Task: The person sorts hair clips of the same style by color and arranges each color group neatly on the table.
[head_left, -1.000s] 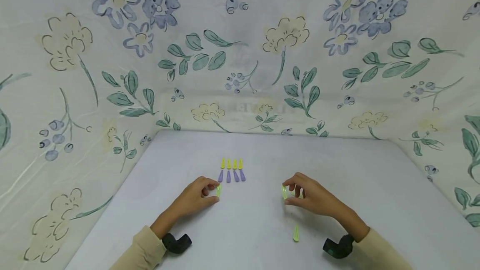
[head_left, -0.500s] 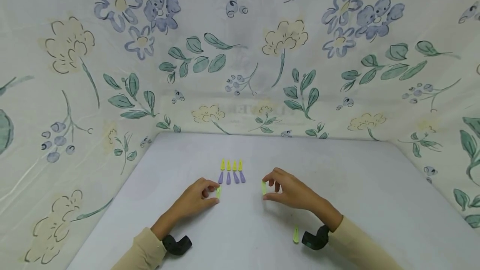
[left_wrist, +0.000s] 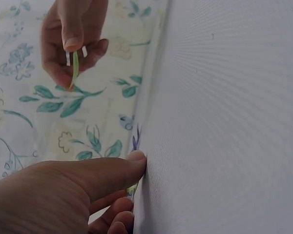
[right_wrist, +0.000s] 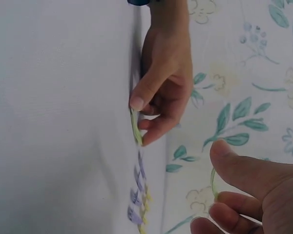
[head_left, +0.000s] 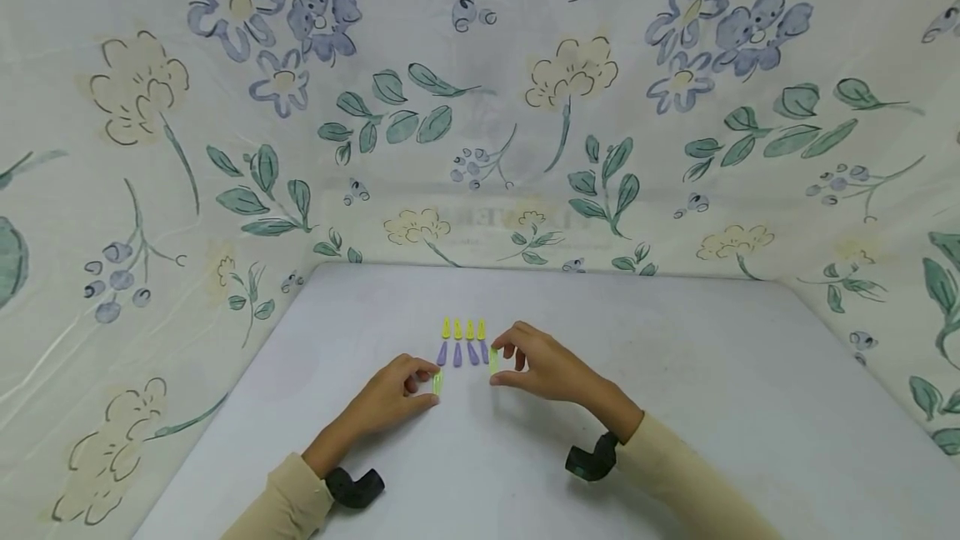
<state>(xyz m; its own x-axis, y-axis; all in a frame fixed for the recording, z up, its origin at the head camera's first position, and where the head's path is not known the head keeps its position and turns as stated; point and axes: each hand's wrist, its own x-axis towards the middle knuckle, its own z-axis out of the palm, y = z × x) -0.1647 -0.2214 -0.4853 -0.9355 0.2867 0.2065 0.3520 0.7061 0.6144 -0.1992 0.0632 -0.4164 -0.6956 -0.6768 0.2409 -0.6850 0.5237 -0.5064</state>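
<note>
My left hand pinches a light green snap hair clip between thumb and fingers, low at the white table. Across from it my right hand holds a second green snap hair clip, raised off the tabletop as the left wrist view shows. Beyond both hands lie a row of yellow hair clips and, just nearer, a row of purple hair clips. The right hand's clip is beside the right end of the purple row; the left hand's clip is just below that row's left end.
The white table meets a flower-patterned cloth at the back and sides. A black wrist device sits at the left wrist, and another black device at the right wrist.
My right hand has moved left with its green clip, toward the rows. The left hand stays put. The loose green clip on the near table is now out of sight around the right wrist.
</note>
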